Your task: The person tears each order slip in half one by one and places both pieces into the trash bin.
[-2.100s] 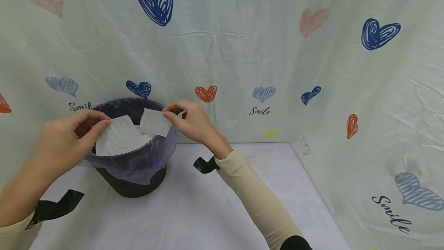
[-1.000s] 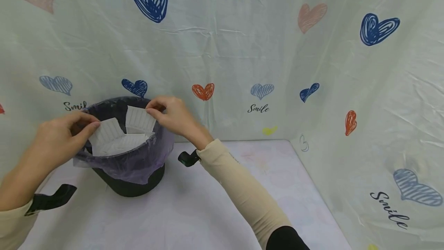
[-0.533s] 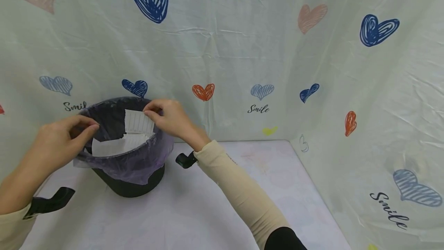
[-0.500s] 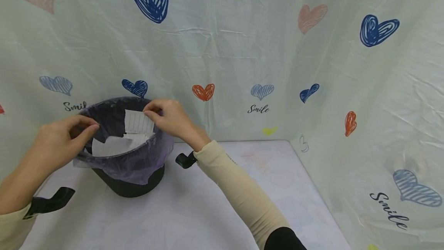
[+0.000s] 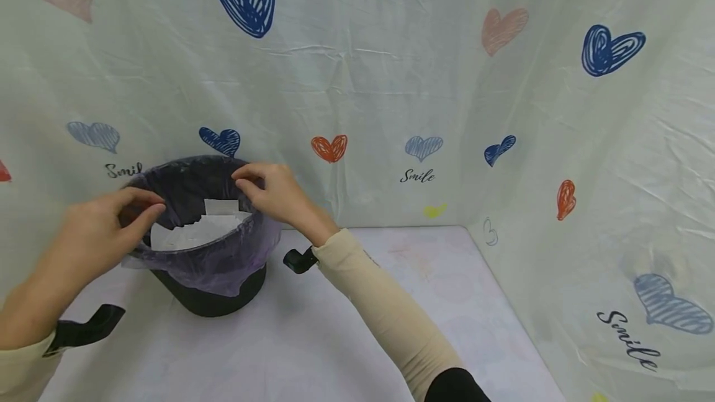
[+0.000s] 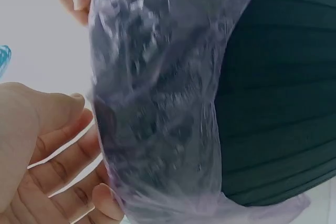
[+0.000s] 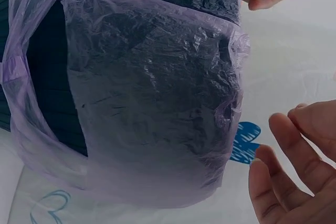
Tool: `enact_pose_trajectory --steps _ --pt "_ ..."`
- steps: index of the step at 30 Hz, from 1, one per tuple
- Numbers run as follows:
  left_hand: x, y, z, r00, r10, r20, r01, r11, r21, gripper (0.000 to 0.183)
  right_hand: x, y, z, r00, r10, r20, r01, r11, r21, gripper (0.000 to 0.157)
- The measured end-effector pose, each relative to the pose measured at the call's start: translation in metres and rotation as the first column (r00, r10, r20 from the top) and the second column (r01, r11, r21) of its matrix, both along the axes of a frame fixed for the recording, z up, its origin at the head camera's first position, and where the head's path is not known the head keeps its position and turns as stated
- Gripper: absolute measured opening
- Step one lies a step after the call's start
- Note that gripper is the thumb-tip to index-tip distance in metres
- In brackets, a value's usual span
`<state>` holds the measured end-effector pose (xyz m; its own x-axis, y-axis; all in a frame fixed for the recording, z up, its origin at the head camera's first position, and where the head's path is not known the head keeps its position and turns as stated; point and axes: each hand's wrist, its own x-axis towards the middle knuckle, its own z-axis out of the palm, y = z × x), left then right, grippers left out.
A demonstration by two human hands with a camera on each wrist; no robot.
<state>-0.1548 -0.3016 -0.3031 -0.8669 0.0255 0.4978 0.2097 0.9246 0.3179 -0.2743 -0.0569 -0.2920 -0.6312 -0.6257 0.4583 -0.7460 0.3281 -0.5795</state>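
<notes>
A black ribbed trash can [image 5: 203, 299] stands at the left, with a translucent purple bag [image 5: 234, 265] folded over its rim. Torn white paper pieces [image 5: 192, 232] lie inside, piled against the front wall. One smaller piece [image 5: 220, 206] rises behind the pile. My left hand [image 5: 92, 237] hovers at the left of the rim, thumb and index finger slightly apart with nothing between them. Over the right of the rim, my right hand [image 5: 276, 191] also holds nothing; its fingers [image 7: 278, 166] are loosely bent beside the bag [image 7: 152, 93] in the right wrist view.
A white table [image 5: 313, 340] carries the can. Behind and to the right hangs a pale curtain [image 5: 368, 79] printed with hearts and "Smile", close behind the can. Black straps [image 5: 89, 327] stick out from both wrists.
The left hand has let its paper piece drop into the can, and after it the right hand has let go of its own. Both hands stay over the rim, having shifted slightly.
</notes>
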Motion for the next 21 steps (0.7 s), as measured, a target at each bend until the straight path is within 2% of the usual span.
enact_pose_trajectory --steps 6,11,16,18,21 --pt "0.013 0.019 0.001 0.994 -0.05 -0.098 0.047 0.998 -0.035 0.021 0.006 0.016 -0.01 0.999 -0.015 0.047 0.018 0.998 -0.066 0.026" --pt "0.024 0.047 0.001 0.974 -0.113 -0.198 0.106 0.993 -0.045 0.029 0.012 0.04 -0.026 0.996 -0.078 0.036 0.083 0.986 -0.144 0.029" --pt "0.031 0.078 -0.008 0.941 -0.2 -0.274 0.204 0.979 -0.017 0.037 0.018 0.067 -0.05 0.989 -0.137 0.06 0.146 0.97 -0.196 0.032" --pt "0.034 0.092 -0.016 0.915 -0.245 -0.32 0.256 0.967 -0.007 0.037 0.021 0.078 -0.06 0.984 -0.162 0.079 0.175 0.964 -0.202 0.032" --pt "0.039 0.115 -0.033 0.887 -0.296 -0.353 0.321 0.947 0.013 0.035 0.025 0.098 -0.076 0.972 -0.21 0.107 0.229 0.95 -0.214 0.033"
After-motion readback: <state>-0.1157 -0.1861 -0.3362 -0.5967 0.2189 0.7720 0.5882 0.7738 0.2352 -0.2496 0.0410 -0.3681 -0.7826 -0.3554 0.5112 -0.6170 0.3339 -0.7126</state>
